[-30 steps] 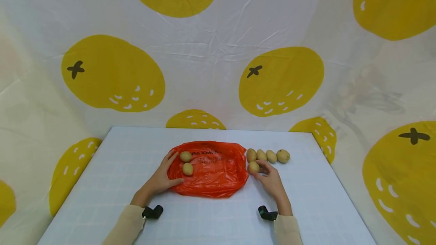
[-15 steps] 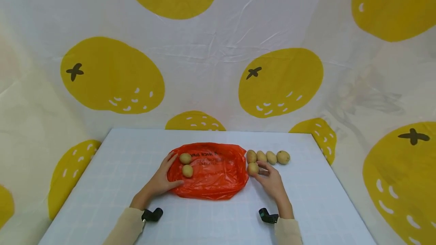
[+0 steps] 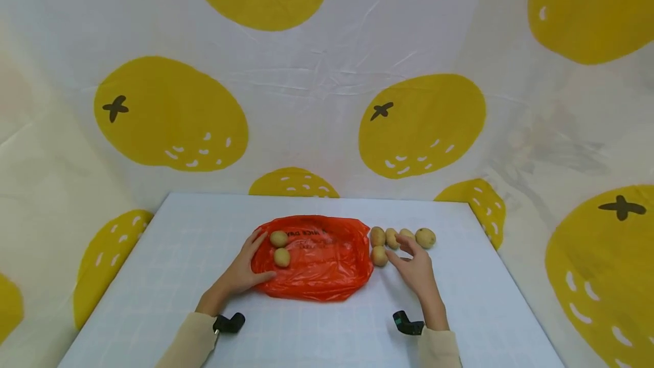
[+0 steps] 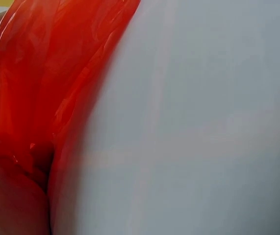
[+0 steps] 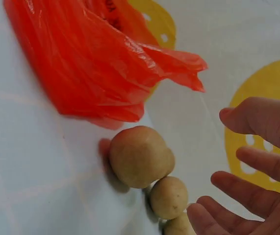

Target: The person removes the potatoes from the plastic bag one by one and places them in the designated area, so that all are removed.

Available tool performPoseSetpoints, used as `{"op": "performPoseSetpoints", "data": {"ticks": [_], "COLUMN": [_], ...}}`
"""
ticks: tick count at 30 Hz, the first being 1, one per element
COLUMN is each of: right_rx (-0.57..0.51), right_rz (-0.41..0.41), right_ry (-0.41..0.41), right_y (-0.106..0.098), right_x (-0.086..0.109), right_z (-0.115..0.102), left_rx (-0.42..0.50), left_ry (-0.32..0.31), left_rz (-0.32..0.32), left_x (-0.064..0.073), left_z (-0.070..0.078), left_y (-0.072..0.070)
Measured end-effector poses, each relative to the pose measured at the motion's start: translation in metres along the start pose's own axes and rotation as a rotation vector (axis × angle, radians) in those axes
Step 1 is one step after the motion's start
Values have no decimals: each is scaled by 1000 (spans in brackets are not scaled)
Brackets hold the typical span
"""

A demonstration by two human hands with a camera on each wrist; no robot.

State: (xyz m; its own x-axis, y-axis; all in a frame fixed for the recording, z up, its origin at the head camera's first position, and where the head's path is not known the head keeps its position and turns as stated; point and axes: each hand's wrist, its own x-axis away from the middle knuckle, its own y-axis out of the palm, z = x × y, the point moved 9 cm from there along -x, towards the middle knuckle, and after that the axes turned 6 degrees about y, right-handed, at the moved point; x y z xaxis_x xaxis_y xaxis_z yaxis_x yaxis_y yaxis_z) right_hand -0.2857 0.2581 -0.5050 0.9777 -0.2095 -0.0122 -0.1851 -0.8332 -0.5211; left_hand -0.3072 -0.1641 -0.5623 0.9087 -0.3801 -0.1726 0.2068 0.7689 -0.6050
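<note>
A red plastic bag [image 3: 327, 274] lies spread on the table, dark printing near its far edge. Two small potatoes, one [image 3: 279, 238] behind the other [image 3: 281, 258], rest on its left part. My left hand [image 3: 240, 270] is at the bag's left edge, thumb and fingers spread apart around that side. Just off the bag's right edge sits another potato [image 3: 379, 256], in front of a row of several potatoes [image 3: 425, 238]. Beside it my right hand [image 3: 418, 270] is held with fingers apart and nothing in them; it partly covers the row. In the right wrist view a gap separates its fingers from the nearest potato [image 5: 139, 156].
The table [image 3: 306, 334] has a pale checked cover. Behind it hangs a white sheet [image 3: 306, 101] printed with big yellow fruit. Each wrist wears a black camera, one on the left [image 3: 229, 323] and one on the right [image 3: 407, 323].
My right hand has let go of the potato by the bag's right edge and moved a little to the right. That potato stays in front of the row. The left hand has not moved.
</note>
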Motion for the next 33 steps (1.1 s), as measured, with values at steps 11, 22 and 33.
{"op": "performPoseSetpoints", "data": {"ticks": [11,22,33], "right_rx": [-29,-16,-9], "right_rz": [-23,-142,-284], "right_ry": [-119,-196,-273], "right_y": [1,25,74], "right_x": [-1,-9,-2], "right_z": [-37,-81,-118], "left_rx": [-17,-17,-32], "left_ry": [2,0,39], "left_rz": [-1,-1,23], "left_x": [1,1,2], "left_z": [1,3,4], "left_y": [-1,0,-2]}}
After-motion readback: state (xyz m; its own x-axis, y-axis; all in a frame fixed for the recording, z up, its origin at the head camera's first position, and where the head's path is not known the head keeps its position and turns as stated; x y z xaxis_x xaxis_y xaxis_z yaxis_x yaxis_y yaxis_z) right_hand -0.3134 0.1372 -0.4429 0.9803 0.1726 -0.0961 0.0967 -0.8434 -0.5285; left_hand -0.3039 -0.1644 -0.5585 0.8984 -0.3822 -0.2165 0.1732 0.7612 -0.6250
